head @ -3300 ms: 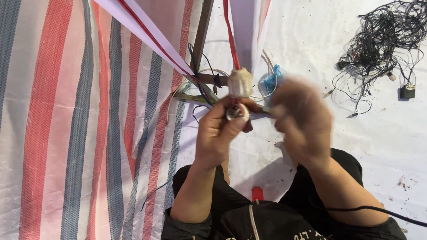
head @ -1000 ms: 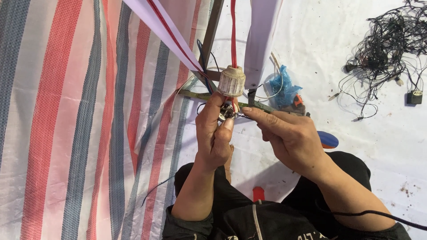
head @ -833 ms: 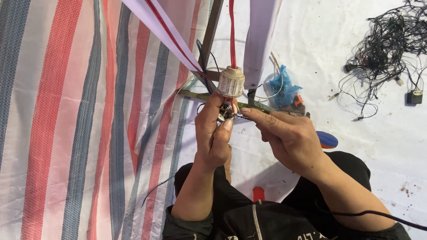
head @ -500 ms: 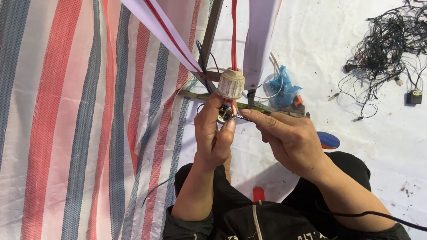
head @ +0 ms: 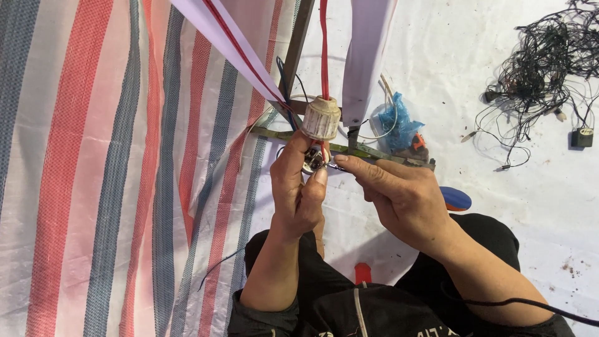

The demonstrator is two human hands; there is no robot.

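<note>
- Left hand (head: pixel 298 193) is wrapped round a small round metal fitting (head: pixel 314 161), thumb and forefinger closed on its rim, holding it up just under a cream ribbed lamp socket (head: pixel 321 117).
- Right hand (head: pixel 399 193) comes in from the side, thumb and forefinger pinched tight at the edge of that same fitting. Looks like there's a thin wire end or a tiny tool between the fingertips, but it's too small to say for sure.
- The socket hangs on a red cord (head: pixel 324 50) that goes up out of the top of the shot, right in front of a thin metal frame (head: pixel 349 148).
- A white strap with red stripes (head: pixel 231 47) slants down to the frame from the upper left.
- Behind the frame there's a crumpled blue plastic bag (head: pixel 399 125) with a loop of white wire.
- Far right on the white sheet: a big tangle of black wires (head: pixel 536 62) and a small dark box (head: pixel 581 137).
- Everything's over a red, blue and white striped tarp (head: pixel 112 175).
</note>
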